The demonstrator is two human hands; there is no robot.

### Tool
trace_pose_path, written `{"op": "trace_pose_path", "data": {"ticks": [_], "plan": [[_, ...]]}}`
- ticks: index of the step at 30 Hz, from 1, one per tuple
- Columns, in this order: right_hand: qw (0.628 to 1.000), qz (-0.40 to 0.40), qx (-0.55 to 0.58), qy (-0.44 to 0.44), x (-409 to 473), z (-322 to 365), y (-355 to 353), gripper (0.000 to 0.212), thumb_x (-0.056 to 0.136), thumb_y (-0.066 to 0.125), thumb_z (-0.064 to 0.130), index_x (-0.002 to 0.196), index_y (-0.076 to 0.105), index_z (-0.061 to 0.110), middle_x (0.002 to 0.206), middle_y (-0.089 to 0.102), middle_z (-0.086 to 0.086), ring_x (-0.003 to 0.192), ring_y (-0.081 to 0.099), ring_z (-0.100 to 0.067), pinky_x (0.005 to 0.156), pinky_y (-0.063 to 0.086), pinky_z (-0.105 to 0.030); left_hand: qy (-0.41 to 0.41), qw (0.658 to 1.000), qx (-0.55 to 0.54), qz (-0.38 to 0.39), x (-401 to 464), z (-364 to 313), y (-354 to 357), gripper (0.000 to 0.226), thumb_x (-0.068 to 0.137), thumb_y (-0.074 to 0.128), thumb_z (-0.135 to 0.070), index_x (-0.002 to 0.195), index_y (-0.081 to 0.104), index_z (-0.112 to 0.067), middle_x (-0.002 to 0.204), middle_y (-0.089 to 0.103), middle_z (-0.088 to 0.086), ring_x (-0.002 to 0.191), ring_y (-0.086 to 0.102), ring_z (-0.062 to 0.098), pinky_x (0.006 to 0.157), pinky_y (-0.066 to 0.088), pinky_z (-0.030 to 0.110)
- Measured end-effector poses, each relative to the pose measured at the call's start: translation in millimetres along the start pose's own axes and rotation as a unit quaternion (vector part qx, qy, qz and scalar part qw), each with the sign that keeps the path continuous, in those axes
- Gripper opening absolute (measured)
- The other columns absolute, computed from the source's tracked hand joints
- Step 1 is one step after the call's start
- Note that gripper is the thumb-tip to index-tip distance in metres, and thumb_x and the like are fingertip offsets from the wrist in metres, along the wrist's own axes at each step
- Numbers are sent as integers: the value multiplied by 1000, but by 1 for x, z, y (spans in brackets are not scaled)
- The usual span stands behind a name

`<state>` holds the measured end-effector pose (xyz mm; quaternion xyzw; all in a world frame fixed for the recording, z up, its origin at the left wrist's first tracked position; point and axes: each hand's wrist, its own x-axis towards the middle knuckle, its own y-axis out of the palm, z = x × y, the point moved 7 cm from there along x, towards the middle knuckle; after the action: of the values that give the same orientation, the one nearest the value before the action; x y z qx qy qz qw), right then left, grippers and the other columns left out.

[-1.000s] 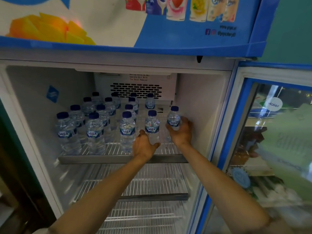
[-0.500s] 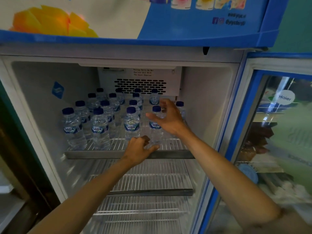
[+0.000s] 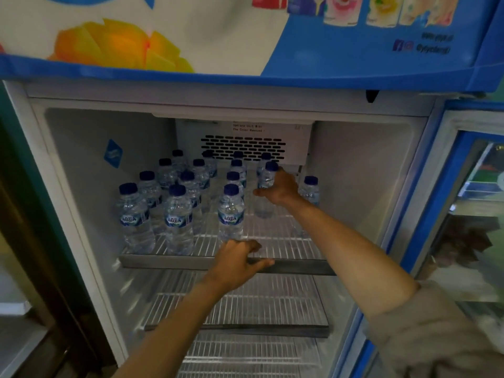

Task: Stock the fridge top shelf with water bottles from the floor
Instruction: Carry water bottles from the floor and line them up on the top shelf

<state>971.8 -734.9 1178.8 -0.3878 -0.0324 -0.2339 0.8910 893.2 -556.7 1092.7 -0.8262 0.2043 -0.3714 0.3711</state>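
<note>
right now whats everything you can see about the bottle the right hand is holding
The held bottle is a small clear plastic water bottle with a dark blue screw cap, upright over the wire top shelf toward the back right. The right hand grips its middle, covering the label. Its lower part shows below the hand, looking see-through. Whether its base rests on the shelf cannot be told. Another bottle stands apart to its right.
</note>
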Motion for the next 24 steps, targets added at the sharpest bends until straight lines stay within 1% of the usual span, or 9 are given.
{"op": "trace_pose_path", "data": {"ticks": [2, 5, 9, 10, 12, 15, 16, 20, 24], "plan": [[1000, -11, 0, 21, 15, -2, 3, 99, 69, 89, 39, 147, 35, 10, 145, 48, -14, 131, 47, -31, 106, 44, -40, -2, 1000, -7, 2, 2, 2, -1, 70, 75, 59, -72, 117, 67, -16, 115, 70, -3, 102, 65, 8, 90, 53, 26], [998, -9, 15, 58, 26, -14, 12, 108, 68, 90, 37, 151, 26, 9, 150, 41, -15, 133, 45, -31, 108, 43, -39, 0, 1000, -6, 4, 3, 4, 0, 70, 74, 61, -72, 118, 67, -17, 115, 70, -4, 103, 64, 8, 91, 53, 25], [995, -51, 48, 70, 25, -34, 22, 101, 68, 90, 33, 147, 31, 9, 144, 48, -15, 128, 50, -31, 104, 46, -40, 5, 1000, 8, -2, 1, 6, 4, 69, 75, 59, -73, 116, 68, -18, 112, 71, -5, 100, 65, 9, 89, 53, 27], [995, -49, 48, 70, 22, -38, 25, 102, 68, 90, 32, 147, 31, 8, 143, 49, -14, 128, 51, -31, 104, 46, -40, 6, 1000, 9, -5, 2, 6, 4, 69, 75, 59, -73, 116, 68, -18, 112, 71, -5, 100, 65, 9, 89, 53, 27], [996, -13, 29, 83, 18, -45, 34, 102, 69, 90, 29, 147, 29, 6, 144, 48, -13, 129, 50, -30, 103, 46, -36, 12, 1000, 13, -10, 1, 5, 3, 68, 75, 59, -72, 116, 68, -18, 112, 71, -5, 100, 65, 9, 89, 53, 26], [994, 1, -4, 105, 19, -55, 39, 84, 76, 86, 28, 140, 38, 2, 140, 51, -15, 126, 52, -30, 97, 45, -32, 28, 999, 21, -19, 1, 2, 1, 67, 76, 59, -71, 113, 70, -16, 110, 72, -4, 97, 66, 9, 87, 52, 25], [994, 0, -4, 105, 20, -55, 39, 81, 77, 85, 27, 140, 40, 2, 140, 52, -15, 126, 53, -30, 96, 45, -31, 31, 999, 24, -19, 0, 1, 1, 68, 76, 58, -72, 113, 70, -16, 109, 72, -4, 97, 66, 9, 87, 52, 25], [995, 3, 3, 100, 24, -52, 42, 87, 77, 84, 26, 145, 34, 4, 144, 48, -15, 130, 49, -30, 101, 42, -31, 35, 999, 31, -16, 2, 0, 0, 73, 75, 51, -77, 111, 70, -16, 107, 72, -5, 95, 66, 9, 85, 53, 27], [995, -9, 5, 100, 24, -52, 43, 85, 77, 85, 26, 143, 37, 4, 142, 49, -15, 129, 49, -30, 100, 42, -31, 36, 999, 29, -11, 3, -2, -1, 71, 76, 53, -76, 109, 70, -16, 106, 72, -5, 94, 66, 8, 84, 53, 26]]}}
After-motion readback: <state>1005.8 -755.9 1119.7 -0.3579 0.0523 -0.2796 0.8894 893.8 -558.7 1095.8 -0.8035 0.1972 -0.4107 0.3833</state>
